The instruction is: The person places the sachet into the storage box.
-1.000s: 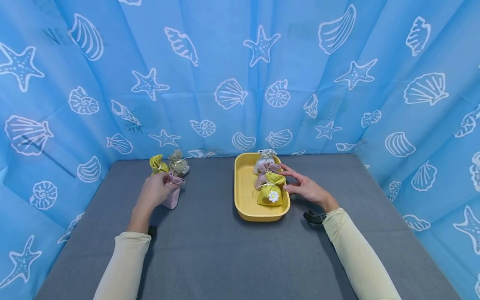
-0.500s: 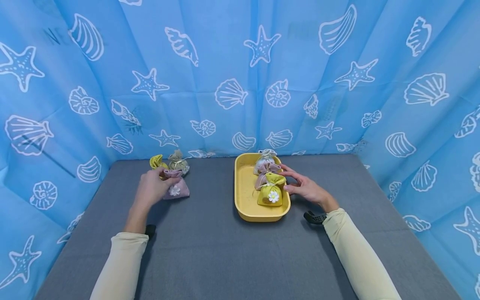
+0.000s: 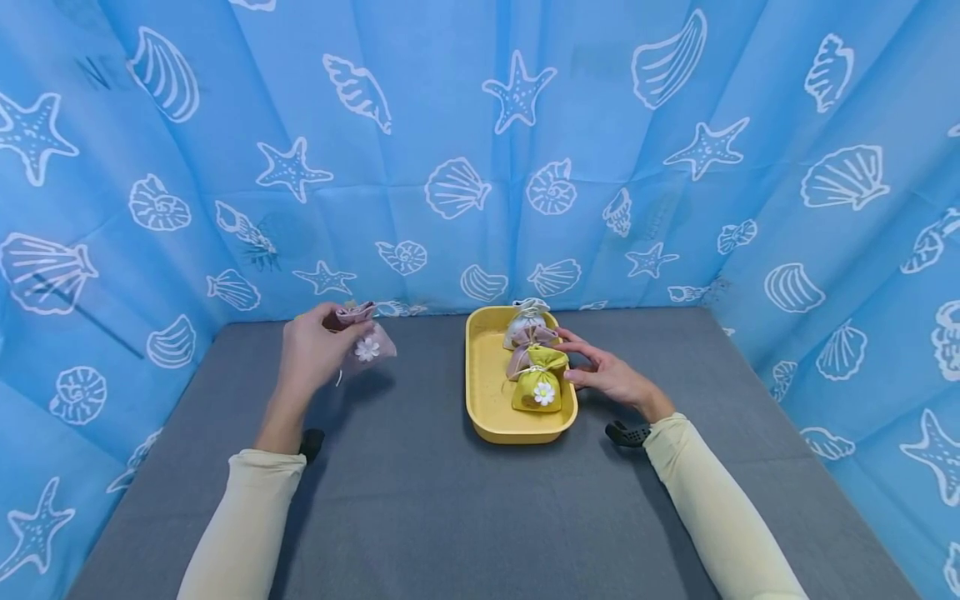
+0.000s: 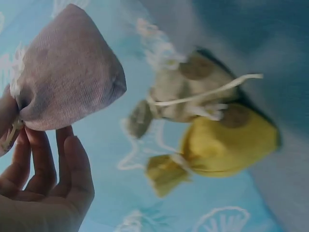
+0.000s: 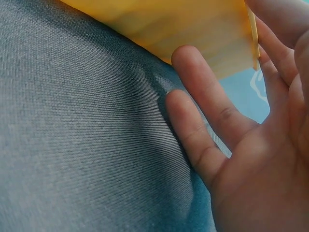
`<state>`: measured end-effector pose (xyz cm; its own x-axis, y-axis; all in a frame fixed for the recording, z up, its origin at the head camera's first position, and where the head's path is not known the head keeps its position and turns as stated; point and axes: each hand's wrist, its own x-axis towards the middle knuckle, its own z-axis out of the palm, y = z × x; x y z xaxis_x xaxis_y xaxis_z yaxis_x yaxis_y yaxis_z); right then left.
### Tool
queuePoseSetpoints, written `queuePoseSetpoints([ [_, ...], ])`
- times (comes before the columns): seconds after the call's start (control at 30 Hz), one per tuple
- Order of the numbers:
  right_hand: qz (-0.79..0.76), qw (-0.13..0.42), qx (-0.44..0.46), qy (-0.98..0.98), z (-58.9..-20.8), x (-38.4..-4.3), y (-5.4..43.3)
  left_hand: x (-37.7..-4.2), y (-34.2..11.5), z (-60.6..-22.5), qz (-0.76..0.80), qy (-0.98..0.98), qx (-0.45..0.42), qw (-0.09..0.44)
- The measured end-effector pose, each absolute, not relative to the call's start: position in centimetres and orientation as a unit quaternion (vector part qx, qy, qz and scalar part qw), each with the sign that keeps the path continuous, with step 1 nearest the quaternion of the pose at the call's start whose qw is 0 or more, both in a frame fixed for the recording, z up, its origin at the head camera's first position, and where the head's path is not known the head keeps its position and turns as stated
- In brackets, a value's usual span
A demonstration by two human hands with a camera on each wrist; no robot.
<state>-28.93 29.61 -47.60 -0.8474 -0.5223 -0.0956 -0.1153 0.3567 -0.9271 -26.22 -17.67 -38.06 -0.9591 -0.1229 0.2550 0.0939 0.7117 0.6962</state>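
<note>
My left hand [image 3: 313, 346] pinches a pink drawstring pouch [image 3: 372, 343] by its gathered neck, above the far left of the table. A white flower decorates the pouch, and its shadow falls on the cloth below. Beyond it, in the left wrist view, a yellow pouch [image 4: 224, 142] and a grey-green pouch [image 4: 193, 89] stand side by side; the hand mostly hides them in the head view. My right hand [image 3: 611, 375] rests at the right rim of a yellow tray [image 3: 491, 412], its fingers loosely extended along the outside, thumb at the edge.
Inside the tray, along its right side, a yellow pouch with a white flower [image 3: 538, 387], a pink pouch [image 3: 519, 360] and a pale pouch [image 3: 528, 317] stand in a row. A blue seashell curtain [image 3: 450, 125] hangs behind the grey-covered table [image 3: 450, 517].
My left hand has turned the pink pouch so its flower faces forward, then lifted it up and slightly right, off the table. The right hand stays at the tray.
</note>
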Motion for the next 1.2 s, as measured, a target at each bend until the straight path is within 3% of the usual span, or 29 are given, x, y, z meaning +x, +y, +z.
queuePoseSetpoints([
  [0.6, -0.520, 0.193, -0.188, 0.810, -47.3, -28.8, 29.5, -28.4, -11.7, -32.5, -0.393, -0.910, -0.063, 0.115],
  [0.9, -0.523, 0.195, -0.192, 0.807, -47.3, -28.8, 29.5, -30.2, -8.1, -31.5, -0.434, -0.889, -0.086, 0.115],
  [1.2, -0.528, 0.196, -0.194, 0.803, -47.3, -28.7, 29.5, -32.2, -4.4, -31.9, -0.372, -0.917, -0.109, 0.095],
])
